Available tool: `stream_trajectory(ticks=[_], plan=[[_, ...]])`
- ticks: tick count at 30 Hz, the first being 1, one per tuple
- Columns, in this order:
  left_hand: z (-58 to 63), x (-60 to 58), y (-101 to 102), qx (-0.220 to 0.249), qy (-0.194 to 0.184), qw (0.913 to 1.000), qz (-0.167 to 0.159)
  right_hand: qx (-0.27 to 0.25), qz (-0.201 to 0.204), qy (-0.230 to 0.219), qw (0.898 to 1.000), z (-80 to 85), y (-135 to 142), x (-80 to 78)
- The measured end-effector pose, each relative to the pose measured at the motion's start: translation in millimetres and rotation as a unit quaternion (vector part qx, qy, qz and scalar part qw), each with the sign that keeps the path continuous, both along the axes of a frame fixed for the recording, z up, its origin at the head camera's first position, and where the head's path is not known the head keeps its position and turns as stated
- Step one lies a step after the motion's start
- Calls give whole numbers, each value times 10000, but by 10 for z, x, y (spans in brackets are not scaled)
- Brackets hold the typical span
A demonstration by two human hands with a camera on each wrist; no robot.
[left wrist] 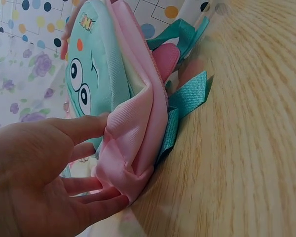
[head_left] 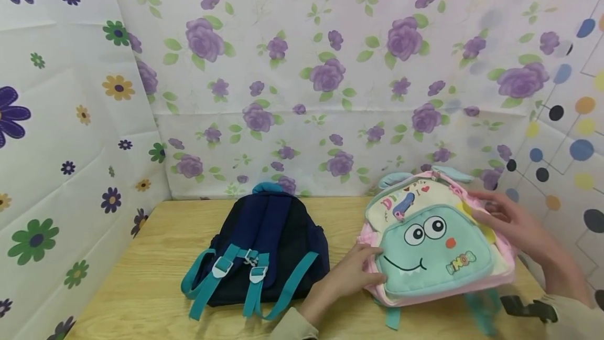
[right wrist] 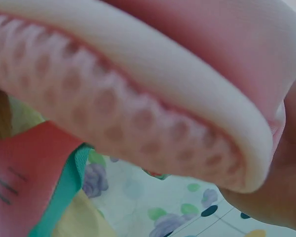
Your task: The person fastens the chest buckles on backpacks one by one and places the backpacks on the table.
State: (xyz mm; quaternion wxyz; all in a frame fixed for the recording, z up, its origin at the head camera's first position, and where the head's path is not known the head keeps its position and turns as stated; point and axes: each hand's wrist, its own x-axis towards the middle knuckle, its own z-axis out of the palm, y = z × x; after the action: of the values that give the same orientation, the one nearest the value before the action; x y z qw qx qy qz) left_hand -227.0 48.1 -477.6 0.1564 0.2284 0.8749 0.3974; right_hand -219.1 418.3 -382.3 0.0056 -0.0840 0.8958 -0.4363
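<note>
A mint, cream and pink backpack (head_left: 439, 248) with a cartoon face lies front up at the right of the table, its right side tilted higher than its left. My left hand (head_left: 351, 272) pinches its pink left side; in the left wrist view the thumb and fingers (left wrist: 89, 127) hold the bunched pink cloth. On the opposite edge, my right hand (head_left: 516, 227) grips the upper right side. The right wrist view looks closely at the dimpled pink padding (right wrist: 108, 108) of the bag's back, with part of that hand (right wrist: 286, 173) beside it.
A navy backpack (head_left: 280, 219) lies left of the mint one, straps up, with teal straps (head_left: 203, 298) and white buckles. Both bags are on a wooden table (head_left: 141, 261). Flowered cloth (head_left: 302, 83) hangs behind, with patterned cloths at both sides.
</note>
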Motion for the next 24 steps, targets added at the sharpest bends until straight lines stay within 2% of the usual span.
stream_trajectory(ticks=[9,15,19,24], plan=[[-36,-8,123,94,238,9996,-141,-21,51,303,9995,169,-59,40],[-45,-11,216,158,318,9993,-131,-223,75,496,9985,252,-122,66],[-71,-5,276,151,443,9988,-151,-446,23,440,9980,293,-159,92],[-68,6,343,171,562,9982,-142,-424,-92,512,9977,368,-239,123]])
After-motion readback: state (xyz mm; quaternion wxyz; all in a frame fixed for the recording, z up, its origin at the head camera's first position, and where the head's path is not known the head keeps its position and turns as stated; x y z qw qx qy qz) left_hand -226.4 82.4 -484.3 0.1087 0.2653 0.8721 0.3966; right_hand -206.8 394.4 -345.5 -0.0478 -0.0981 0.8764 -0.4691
